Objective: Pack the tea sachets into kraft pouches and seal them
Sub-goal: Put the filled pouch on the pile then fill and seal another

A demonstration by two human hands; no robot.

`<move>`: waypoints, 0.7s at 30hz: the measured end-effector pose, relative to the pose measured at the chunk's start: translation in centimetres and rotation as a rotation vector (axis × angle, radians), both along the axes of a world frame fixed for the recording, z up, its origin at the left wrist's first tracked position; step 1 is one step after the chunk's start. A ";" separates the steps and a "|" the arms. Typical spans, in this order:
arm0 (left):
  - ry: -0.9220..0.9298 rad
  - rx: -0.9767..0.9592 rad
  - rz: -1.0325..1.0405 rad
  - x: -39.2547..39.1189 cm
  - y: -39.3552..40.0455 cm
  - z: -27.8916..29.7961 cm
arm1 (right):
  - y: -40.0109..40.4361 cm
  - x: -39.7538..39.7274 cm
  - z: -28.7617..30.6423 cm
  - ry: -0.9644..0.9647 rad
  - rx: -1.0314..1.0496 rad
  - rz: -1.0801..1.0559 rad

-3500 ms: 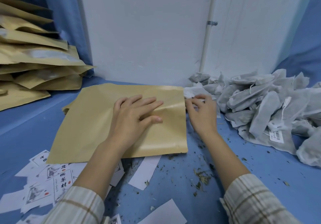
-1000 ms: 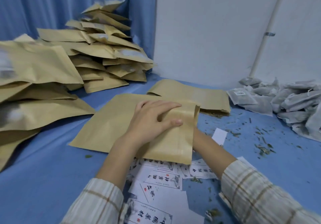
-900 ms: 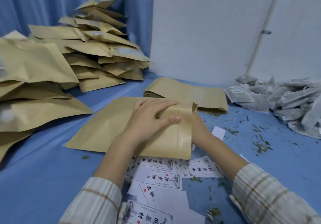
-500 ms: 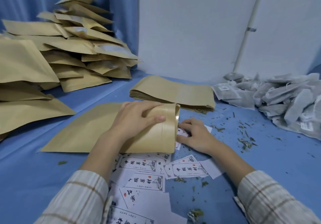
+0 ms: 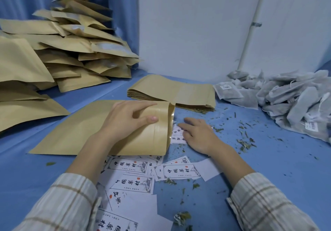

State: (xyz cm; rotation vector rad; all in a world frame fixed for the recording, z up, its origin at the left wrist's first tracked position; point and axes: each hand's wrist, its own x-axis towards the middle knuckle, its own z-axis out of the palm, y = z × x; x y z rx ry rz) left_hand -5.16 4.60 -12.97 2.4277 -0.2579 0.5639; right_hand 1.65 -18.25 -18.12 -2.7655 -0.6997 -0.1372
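Head view: left hand (image 5: 125, 121) gripping kraft pouch (image 5: 86, 132) at its gaping right-hand mouth, pouch flat on blue table (image 5: 268, 159); right hand (image 5: 198, 134), fingers relaxed, resting on printed labels (image 5: 177, 134) just beside that mouth. Tea sachets (image 5: 290, 98) heaped well apart, far right.

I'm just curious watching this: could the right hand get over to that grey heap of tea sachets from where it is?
Probably yes. The right hand rests on printed labels, holding nothing, and only bare blue table with tea crumbs lies between it and the tea sachets.

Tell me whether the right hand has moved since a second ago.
Yes. The right hand has come out from behind the kraft pouch mouth and now rests right of it on a printed label.
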 end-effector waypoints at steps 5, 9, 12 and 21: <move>-0.033 0.006 -0.001 0.0 -0.1 -0.3 | -0.2 -0.2 0.0 0.112 0.002 0.042; -0.036 0.002 -0.005 -0.4 -0.2 -0.4 | -1.0 -0.3 0.1 0.071 0.216 0.059; -0.036 0.009 -0.009 -0.6 -0.4 -0.5 | -1.1 -0.4 0.1 0.029 0.286 0.064; -0.029 0.024 0.011 -0.5 -0.5 -0.6 | -2.1 -0.9 0.5 0.116 0.575 0.060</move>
